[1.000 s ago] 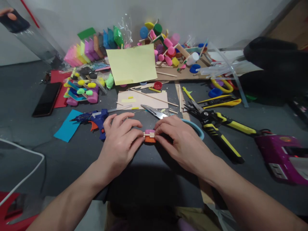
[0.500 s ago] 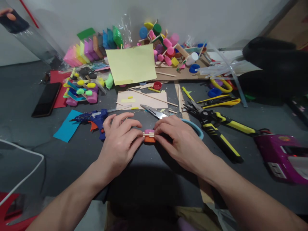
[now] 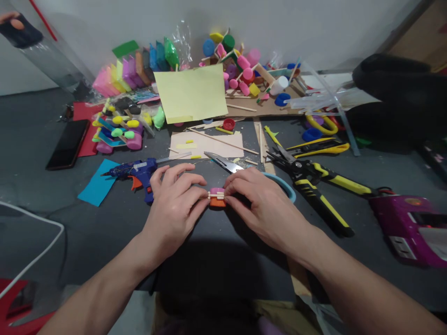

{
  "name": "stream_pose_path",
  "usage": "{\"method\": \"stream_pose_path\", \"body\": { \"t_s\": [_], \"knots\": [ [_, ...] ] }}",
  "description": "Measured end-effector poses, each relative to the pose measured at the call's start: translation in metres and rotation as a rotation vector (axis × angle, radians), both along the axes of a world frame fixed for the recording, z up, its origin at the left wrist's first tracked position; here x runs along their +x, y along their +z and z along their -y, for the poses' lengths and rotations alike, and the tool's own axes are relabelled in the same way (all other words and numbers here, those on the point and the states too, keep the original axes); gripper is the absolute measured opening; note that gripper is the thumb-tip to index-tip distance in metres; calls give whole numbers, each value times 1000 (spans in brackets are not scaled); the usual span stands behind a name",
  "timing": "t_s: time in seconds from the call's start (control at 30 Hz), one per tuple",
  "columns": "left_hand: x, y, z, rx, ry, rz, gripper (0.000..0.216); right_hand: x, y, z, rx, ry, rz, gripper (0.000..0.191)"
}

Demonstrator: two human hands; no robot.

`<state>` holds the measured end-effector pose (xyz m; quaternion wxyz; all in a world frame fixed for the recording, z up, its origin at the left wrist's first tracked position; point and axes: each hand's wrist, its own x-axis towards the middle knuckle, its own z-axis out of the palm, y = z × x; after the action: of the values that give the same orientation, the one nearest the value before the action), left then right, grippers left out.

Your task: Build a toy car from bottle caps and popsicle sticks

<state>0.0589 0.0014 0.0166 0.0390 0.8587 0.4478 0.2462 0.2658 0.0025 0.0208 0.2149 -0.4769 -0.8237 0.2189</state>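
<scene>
Between my hands, low over the dark table, is a small pink-and-orange piece (image 3: 218, 202) with short pale sticks (image 3: 216, 195) across its middle. My left hand (image 3: 176, 200) pinches its left end with thumb and index finger, the other fingers loosely curled. At the right end, my right hand (image 3: 256, 197) pinches it with thumb and fingertips. The fingers hide both ends. Scissors (image 3: 223, 162) with a light blue handle lie just beyond and partly under my right hand. A blue glue gun (image 3: 139, 172) with an orange trigger lies left of my left hand.
Black-and-yellow cutters (image 3: 321, 190), a yellow utility knife (image 3: 317, 146) and a purple power box (image 3: 408, 228) lie to the right. A phone (image 3: 68, 144) and a small clay-and-stick model (image 3: 117, 132) are at left. Behind stand a yellow note (image 3: 192, 93) and colourful clay pieces (image 3: 244, 70).
</scene>
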Motion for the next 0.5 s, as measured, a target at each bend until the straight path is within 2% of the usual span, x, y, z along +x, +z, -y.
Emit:
{"method": "stream_pose_path", "body": {
  "t_s": [0.5],
  "knots": [
    [-4,3,0,5,23,13,7,5,3,-2,-1,-32,11,12]
  ]
}}
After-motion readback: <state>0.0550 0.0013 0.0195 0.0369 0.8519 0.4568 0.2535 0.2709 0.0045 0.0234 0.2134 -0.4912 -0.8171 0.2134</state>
